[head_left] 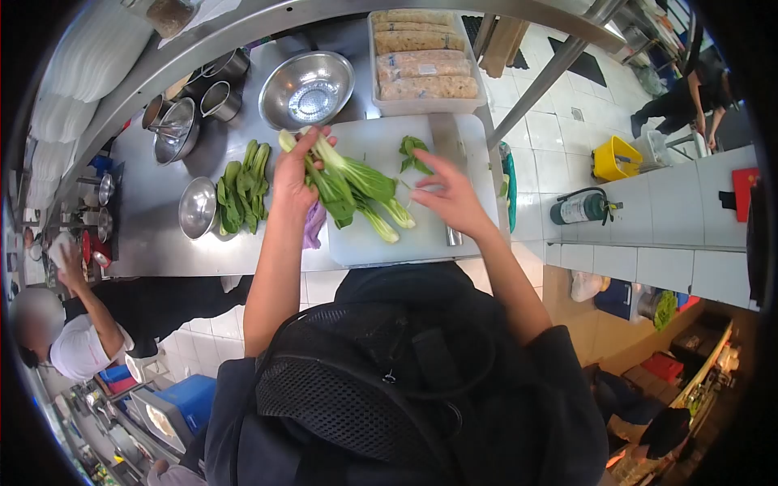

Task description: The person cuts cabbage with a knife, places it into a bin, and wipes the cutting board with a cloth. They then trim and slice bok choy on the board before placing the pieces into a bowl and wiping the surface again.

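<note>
My left hand [296, 172] is closed around several bok choy [361, 180], their pale stems and green leaves lying over the white cutting board [356, 251]. My right hand [447, 194] is open at the right of the board, fingers apart, with nothing visible in it. Just beyond its fingertips lie some loose green leaves [412, 152]. A broad-bladed cleaver [444, 134] rests along the board's right side, partly hidden under my right hand and forearm. More bok choy [243, 190] lie on the steel table, left of the board.
A large steel bowl [308, 85] and a plastic tub of wrapped rolls [425, 61] stand behind the board. A smaller bowl [197, 208] and a purple cloth [314, 225] are at left. A metal post [551, 77] rises at right. Other people work nearby.
</note>
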`<state>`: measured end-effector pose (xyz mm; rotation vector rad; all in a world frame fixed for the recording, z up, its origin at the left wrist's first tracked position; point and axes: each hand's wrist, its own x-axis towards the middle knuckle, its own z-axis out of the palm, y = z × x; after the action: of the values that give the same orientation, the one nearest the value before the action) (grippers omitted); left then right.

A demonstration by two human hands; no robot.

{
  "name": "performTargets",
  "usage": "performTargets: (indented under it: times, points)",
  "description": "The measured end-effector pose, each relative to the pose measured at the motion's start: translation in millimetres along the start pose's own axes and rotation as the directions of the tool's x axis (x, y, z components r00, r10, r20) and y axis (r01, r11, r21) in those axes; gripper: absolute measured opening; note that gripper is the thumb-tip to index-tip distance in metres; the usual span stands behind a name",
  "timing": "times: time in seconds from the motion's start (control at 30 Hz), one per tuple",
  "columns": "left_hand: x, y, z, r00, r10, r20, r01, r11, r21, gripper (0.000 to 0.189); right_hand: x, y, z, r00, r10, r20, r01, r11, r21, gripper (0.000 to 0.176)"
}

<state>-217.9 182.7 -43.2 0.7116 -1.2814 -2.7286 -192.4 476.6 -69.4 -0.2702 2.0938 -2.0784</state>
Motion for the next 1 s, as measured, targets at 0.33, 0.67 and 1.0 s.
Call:
performTargets:
  times: [0.33,0.67,1.0]
  points:
    - [26.3,43.7,-43.5,0.990,0.126,-0.057,-0.131,0.986,-0.101,0.024,41.8,44.1,-19.2,0.995,0.060,0.074,-0.045,0.980,-0.194,0.019]
    - [9.9,35.2,-90.4,0.970,0.080,-0.231,-0.133,0.966,-0.222,0.026,-15.4,63.0,51.5,0.966,0.012,0.257,0.189,0.645,-0.740,0.046]
    - [-24.2,2.1,-44.5,0.980,0.004,-0.201,-0.048,0.975,-0.215,0.032,9.0,14.7,-2.7,0.948,0.308,0.076,-0.302,0.950,-0.082,0.036]
